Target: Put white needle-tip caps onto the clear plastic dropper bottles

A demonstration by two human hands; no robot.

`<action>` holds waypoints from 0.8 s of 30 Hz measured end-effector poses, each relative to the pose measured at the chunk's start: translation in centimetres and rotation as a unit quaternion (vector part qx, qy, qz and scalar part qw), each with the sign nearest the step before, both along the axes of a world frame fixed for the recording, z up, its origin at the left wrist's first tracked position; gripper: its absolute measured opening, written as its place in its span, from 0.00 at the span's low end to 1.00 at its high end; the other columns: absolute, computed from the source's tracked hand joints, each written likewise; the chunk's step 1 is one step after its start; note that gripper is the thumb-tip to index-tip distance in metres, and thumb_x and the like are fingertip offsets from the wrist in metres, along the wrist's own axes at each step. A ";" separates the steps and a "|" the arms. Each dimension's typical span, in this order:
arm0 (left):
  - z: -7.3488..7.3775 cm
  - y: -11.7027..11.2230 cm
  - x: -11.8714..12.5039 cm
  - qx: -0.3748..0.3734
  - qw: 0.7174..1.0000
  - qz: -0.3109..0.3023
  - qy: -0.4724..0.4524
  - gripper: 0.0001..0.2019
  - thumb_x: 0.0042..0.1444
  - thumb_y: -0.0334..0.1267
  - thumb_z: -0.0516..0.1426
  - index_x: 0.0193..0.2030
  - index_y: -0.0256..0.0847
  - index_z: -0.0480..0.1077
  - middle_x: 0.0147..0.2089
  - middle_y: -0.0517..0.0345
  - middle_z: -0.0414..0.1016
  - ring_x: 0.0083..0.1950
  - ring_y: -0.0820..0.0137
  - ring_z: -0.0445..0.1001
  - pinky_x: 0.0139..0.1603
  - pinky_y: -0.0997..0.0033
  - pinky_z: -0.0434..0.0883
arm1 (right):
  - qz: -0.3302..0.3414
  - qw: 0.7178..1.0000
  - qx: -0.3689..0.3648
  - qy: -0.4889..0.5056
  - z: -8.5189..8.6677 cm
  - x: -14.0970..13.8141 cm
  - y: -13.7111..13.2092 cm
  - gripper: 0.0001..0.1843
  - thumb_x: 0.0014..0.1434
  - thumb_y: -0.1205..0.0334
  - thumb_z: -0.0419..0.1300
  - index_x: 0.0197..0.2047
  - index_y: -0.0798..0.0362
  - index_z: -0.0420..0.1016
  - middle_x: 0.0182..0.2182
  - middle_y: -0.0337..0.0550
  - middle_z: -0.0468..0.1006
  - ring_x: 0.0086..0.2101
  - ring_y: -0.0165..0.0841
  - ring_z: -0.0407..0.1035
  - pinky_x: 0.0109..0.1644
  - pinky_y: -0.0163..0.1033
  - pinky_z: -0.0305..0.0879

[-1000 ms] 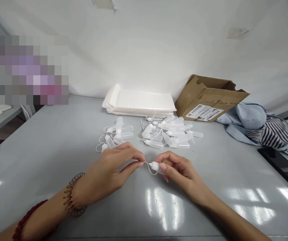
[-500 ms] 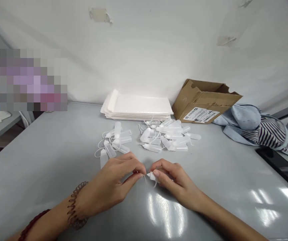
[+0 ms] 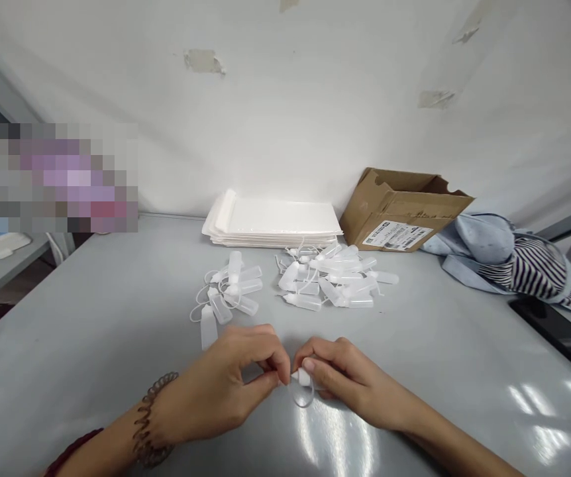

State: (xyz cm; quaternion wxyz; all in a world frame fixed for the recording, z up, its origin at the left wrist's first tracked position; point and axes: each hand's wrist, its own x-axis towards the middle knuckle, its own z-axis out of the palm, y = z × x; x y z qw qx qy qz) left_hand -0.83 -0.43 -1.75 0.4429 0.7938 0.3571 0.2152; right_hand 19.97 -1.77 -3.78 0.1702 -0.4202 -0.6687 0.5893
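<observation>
Left hand (image 3: 230, 391) and right hand (image 3: 338, 381) are both pinching one small translucent white plastic dropper bottle (image 3: 304, 377) above the glossy grey table (image 3: 91, 318)

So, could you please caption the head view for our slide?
Left hand and right hand pinch a small translucent white plastic bottle at the glossy grey table.

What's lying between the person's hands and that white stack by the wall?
Head view: two loose heaps of small translucent bottles, a smaller heap left, a bigger heap right, just before the white stack.
</observation>
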 end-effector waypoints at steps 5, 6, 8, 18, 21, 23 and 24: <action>-0.2 0.1 0.1 -0.050 0.999 -0.002 0.001 0.06 0.54 0.27 0.54 0.30 0.40 0.70 0.31 0.60 0.72 0.34 0.73 0.71 0.37 0.74 0.69 | 0.001 1.000 -0.012 0.005 -0.2 0.0 -0.1 0.18 0.65 0.53 0.47 0.36 0.55 0.70 0.21 0.33 0.59 0.21 0.25 0.53 0.24 0.30 0.53; -0.3 0.1 0.1 -0.066 0.998 0.001 -0.003 0.06 0.55 0.28 0.54 0.31 0.40 0.69 0.32 0.61 0.73 0.35 0.73 0.72 0.39 0.73 0.70 | -0.002 1.000 -0.013 0.007 -0.3 0.0 -0.1 0.18 0.65 0.52 0.47 0.36 0.55 0.70 0.21 0.33 0.59 0.21 0.25 0.52 0.24 0.30 0.53; -0.4 0.2 0.0 -0.098 0.995 0.010 -0.010 0.04 0.55 0.29 0.55 0.33 0.41 0.69 0.34 0.61 0.74 0.37 0.73 0.73 0.42 0.73 0.71 | -0.009 1.000 -0.016 0.008 -0.2 0.0 0.0 0.17 0.65 0.52 0.47 0.36 0.55 0.70 0.21 0.33 0.58 0.21 0.25 0.52 0.24 0.30 0.53; 0.0 0.5 -0.3 -0.093 0.993 0.012 0.067 0.06 0.58 0.37 0.54 0.32 0.41 0.71 0.32 0.62 0.76 0.35 0.71 0.73 0.35 0.74 0.69 | -0.042 0.998 -0.041 0.009 0.7 0.2 0.0 0.18 0.63 0.49 0.49 0.35 0.54 0.69 0.23 0.35 0.57 0.23 0.26 0.51 0.25 0.30 0.55; 0.1 0.5 -0.3 -0.095 0.993 0.007 0.072 0.07 0.58 0.38 0.53 0.33 0.41 0.71 0.32 0.62 0.76 0.35 0.72 0.73 0.35 0.75 0.68 | -0.042 0.998 -0.047 0.015 0.6 0.2 -0.1 0.18 0.63 0.49 0.49 0.35 0.54 0.69 0.22 0.34 0.56 0.23 0.25 0.50 0.25 0.30 0.55; 0.2 0.5 -0.3 -0.095 0.993 0.006 0.076 0.07 0.58 0.38 0.54 0.33 0.41 0.72 0.32 0.62 0.76 0.34 0.72 0.72 0.33 0.76 0.67 | -0.044 0.998 -0.051 0.017 0.6 0.2 -0.1 0.17 0.64 0.49 0.49 0.35 0.54 0.69 0.22 0.33 0.55 0.23 0.25 0.50 0.26 0.30 0.56; 0.2 0.5 -0.3 -0.093 0.993 0.006 0.078 0.07 0.58 0.38 0.54 0.33 0.41 0.72 0.32 0.62 0.76 0.34 0.73 0.72 0.33 0.76 0.67 | -0.046 0.998 -0.051 0.017 0.5 0.2 0.0 0.17 0.64 0.50 0.49 0.35 0.54 0.69 0.22 0.33 0.55 0.22 0.25 0.49 0.26 0.30 0.56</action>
